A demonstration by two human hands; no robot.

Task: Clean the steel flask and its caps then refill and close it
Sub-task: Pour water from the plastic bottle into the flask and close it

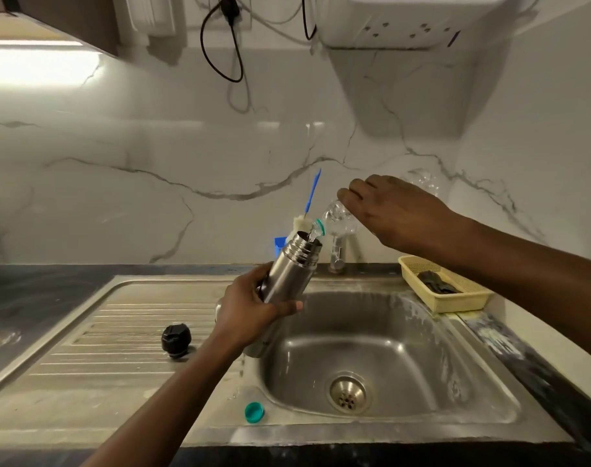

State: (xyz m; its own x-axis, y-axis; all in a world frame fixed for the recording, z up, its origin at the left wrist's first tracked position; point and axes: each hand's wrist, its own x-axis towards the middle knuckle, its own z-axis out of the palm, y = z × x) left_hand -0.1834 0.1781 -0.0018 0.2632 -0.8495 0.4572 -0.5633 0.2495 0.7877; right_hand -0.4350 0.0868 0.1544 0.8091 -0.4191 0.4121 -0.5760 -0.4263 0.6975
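Steel flask (pixel 289 273), uncapped and tilted, is gripped by the left hand (pixel 253 306) above the sink (pixel 364 358); the right hand (pixel 393 214) grasps a clear bottle (pixel 337 219), pouring water into it.

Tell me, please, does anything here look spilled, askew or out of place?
Nothing looks spilled. The left hand tilts the steel flask over the sink while the right hand pours from a clear bottle. The black cap and teal cap lie loose beside the basin.
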